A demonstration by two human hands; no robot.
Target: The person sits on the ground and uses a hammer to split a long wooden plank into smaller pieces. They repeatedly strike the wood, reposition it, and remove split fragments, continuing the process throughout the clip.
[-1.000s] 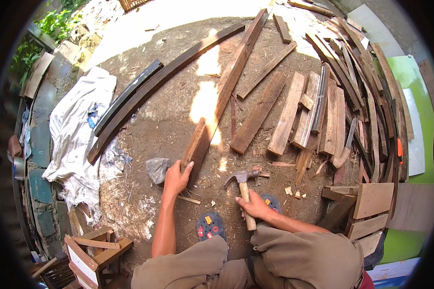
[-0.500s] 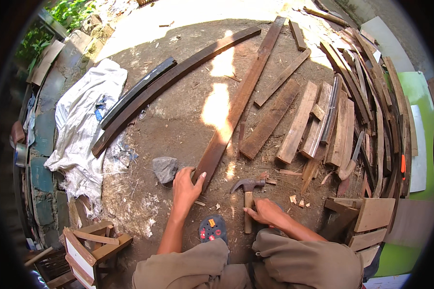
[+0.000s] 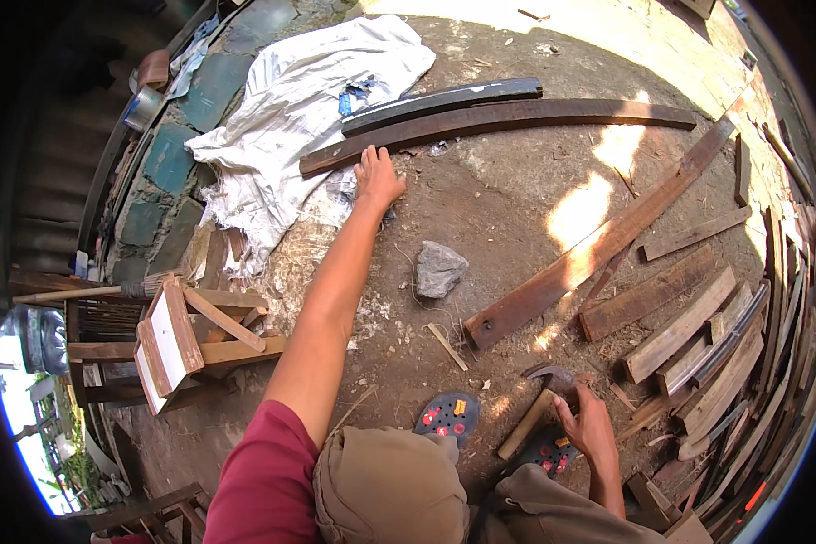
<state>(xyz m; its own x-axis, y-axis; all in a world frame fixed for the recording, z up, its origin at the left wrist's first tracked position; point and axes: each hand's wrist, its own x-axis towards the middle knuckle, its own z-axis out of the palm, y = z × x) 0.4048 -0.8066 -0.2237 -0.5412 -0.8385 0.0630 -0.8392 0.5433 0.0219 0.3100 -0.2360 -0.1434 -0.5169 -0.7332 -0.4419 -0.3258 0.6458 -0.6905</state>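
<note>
My left hand [image 3: 379, 179] reaches far out, fingers spread, its fingertips at the near edge of a long dark brown wooden beam [image 3: 499, 120]; it does not wrap round the wood. My right hand [image 3: 591, 424] is closed at the head end of a claw hammer [image 3: 526, 423], whose wooden handle slants down toward my shoes. Some of its fingers are hidden. A reddish-brown plank [image 3: 553, 279] with a hole near its close end lies on the ground between the hands. Beyond the beam lies a shorter black-painted timber [image 3: 444, 105].
A grey stone [image 3: 440, 269] sits near my left forearm. White sacking [image 3: 281, 136] spreads at the far left, with a small wooden frame [image 3: 177, 340] below it. Several boards [image 3: 680, 324] and stacked strips [image 3: 784, 317] lie to the right. My clog [image 3: 447, 416] is close to the hammer.
My left hand has let go of the reddish-brown plank and moved left to the dark beam. My right hand has shifted from the hammer's handle to its head. The view has turned left.
</note>
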